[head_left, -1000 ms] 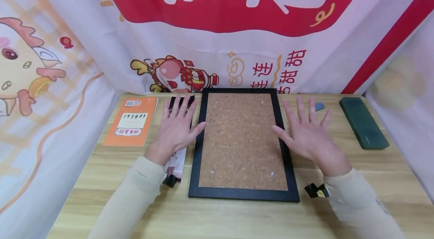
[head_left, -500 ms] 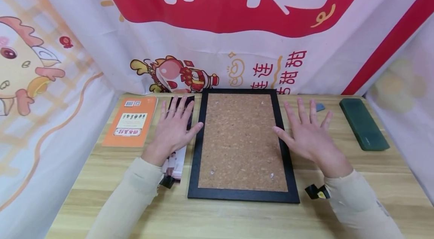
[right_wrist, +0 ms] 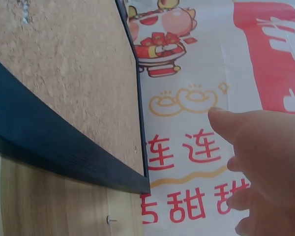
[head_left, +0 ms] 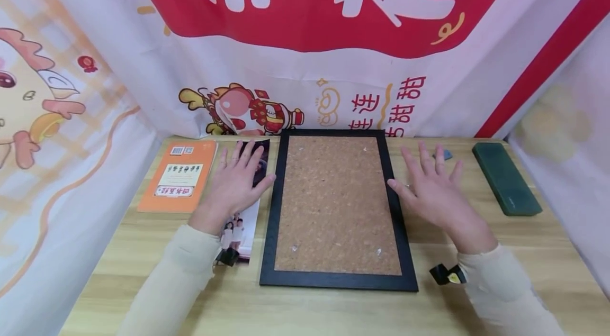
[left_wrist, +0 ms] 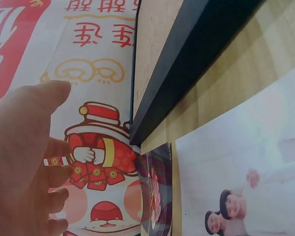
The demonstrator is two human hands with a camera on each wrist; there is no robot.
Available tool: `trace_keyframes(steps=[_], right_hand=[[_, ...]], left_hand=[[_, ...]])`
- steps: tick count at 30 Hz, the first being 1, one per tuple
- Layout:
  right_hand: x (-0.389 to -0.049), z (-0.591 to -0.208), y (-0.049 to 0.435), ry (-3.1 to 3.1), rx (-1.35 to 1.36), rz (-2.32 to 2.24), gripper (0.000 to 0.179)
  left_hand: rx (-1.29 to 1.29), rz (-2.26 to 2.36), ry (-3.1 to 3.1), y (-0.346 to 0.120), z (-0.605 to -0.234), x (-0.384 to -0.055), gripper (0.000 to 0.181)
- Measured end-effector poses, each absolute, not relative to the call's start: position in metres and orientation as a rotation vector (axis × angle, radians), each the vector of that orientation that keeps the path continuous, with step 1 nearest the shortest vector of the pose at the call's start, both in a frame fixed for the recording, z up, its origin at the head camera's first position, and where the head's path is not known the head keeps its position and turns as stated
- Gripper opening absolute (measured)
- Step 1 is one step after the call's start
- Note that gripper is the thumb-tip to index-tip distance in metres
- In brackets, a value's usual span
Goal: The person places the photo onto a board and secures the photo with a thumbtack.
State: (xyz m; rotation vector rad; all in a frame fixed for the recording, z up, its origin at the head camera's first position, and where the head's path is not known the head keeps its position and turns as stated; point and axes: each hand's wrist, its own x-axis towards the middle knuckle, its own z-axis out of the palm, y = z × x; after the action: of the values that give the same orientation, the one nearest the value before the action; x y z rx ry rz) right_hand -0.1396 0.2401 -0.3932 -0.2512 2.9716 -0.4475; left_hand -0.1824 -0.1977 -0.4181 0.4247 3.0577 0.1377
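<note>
A cork board (head_left: 338, 209) in a black frame lies on the table between both hands. My left hand (head_left: 232, 185) is held with fingers spread, just left of the frame and over some photo prints (head_left: 245, 233). Nothing is in its fingers. My right hand (head_left: 436, 196) has its fingers spread too, its thumb tip overlapping the frame's right edge in the head view. It holds nothing. In the left wrist view, one print (left_wrist: 241, 162) shows people in white, with a darker print (left_wrist: 157, 191) beside it.
An orange book (head_left: 164, 201) lies at the left. On the right is a dark green case (head_left: 507, 180), with a small blue piece (head_left: 445, 154) beyond my right hand. A pin (right_wrist: 109, 220) shows on the table in the right wrist view. A printed cloth (head_left: 295, 82) hangs behind.
My left hand has shifted left, baring more of the prints. The right hand has drifted slightly right relative to the board. The head view has moved a little; the board stays put.
</note>
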Motion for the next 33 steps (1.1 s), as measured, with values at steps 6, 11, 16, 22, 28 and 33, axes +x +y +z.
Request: trace_keyframes(steps=[6,11,16,22,28,33], right_hand=[[-0.148,-0.398,0.254,2.964,-0.327,-0.550,0.083],[-0.158,-0.399,0.265,2.977,-0.312,-0.581,0.076],[-0.162,-0.404,0.271,2.969,-0.274,-0.623,0.072],[-0.167,-0.413,0.277,2.925,-0.199,-0.702,0.061],[-0.177,-0.428,0.286,2.919,-0.196,-0.771,0.046],[-0.182,-0.441,0.295,2.940,-0.239,-0.828,0.035]], left_hand=[[0.409,0.216,3.047,-0.206,-0.415,-0.183,0.087],[0.360,0.326,3.027,-0.209,-0.412,-0.186,0.083],[0.253,0.429,3.000,-0.212,-0.409,-0.187,0.081],[0.152,0.577,2.998,-0.217,-0.409,-0.194,0.070],[0.041,0.697,2.948,-0.226,-0.418,-0.205,0.058],[-0.023,0.759,2.932,-0.231,-0.426,-0.212,0.055]])
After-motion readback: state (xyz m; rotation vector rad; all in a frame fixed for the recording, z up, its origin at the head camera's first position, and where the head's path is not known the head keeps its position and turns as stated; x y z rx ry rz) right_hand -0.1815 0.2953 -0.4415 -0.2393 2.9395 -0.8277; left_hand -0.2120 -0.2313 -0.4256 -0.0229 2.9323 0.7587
